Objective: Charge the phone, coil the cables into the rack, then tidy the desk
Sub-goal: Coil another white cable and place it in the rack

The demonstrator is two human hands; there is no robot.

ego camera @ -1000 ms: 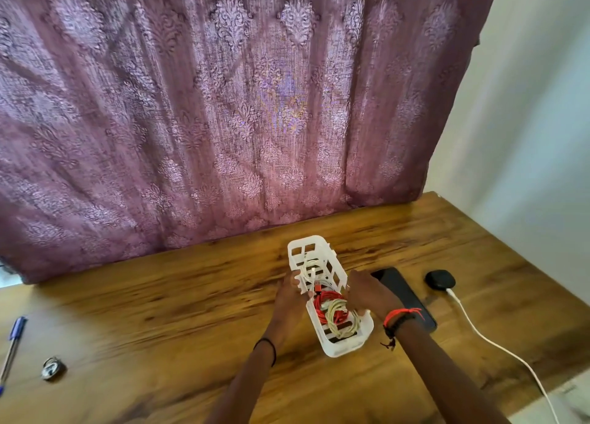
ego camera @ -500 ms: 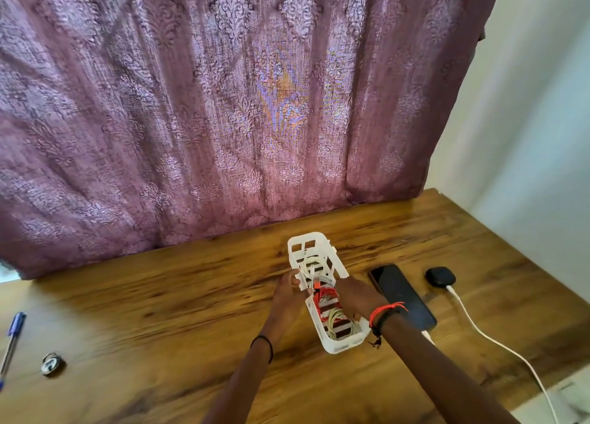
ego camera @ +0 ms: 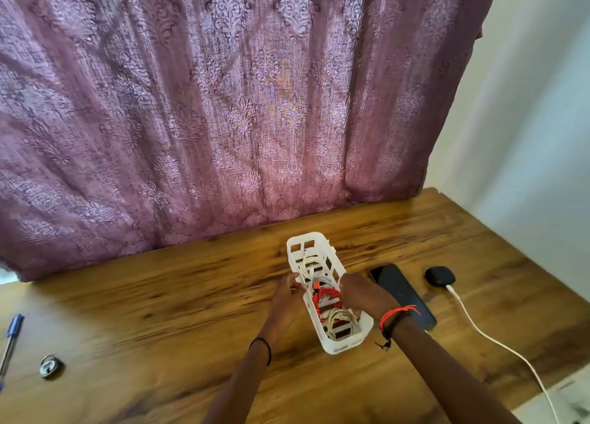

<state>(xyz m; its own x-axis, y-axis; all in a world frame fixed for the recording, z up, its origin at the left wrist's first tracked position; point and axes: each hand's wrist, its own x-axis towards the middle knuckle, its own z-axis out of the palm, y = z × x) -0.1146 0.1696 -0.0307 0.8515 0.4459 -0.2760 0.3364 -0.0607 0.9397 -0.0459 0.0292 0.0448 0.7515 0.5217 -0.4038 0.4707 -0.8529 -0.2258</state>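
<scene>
Hands flank the white rack (ego camera: 346,344) on the worktop (ego camera: 191,296): the left hand (ego camera: 288,293) grips its left wall, thumb at the rim, and the right hand (ego camera: 360,296) lies over the right wall, fingers dipped inside, grip unclear. Inside sit a cream coil (ego camera: 340,319) nearest, a red coil (ego camera: 325,296) between the hands and a white coil (ego camera: 311,264) beyond. Well left of the left hand lie a metal disc (ego camera: 49,366) and a blue pen (ego camera: 11,335). Just right of the right hand lies the phone (ego camera: 403,293); farther right sits a black charger (ego camera: 440,276) with its white cable (ego camera: 498,343). Beyond hangs a purple curtain (ego camera: 207,104)
</scene>
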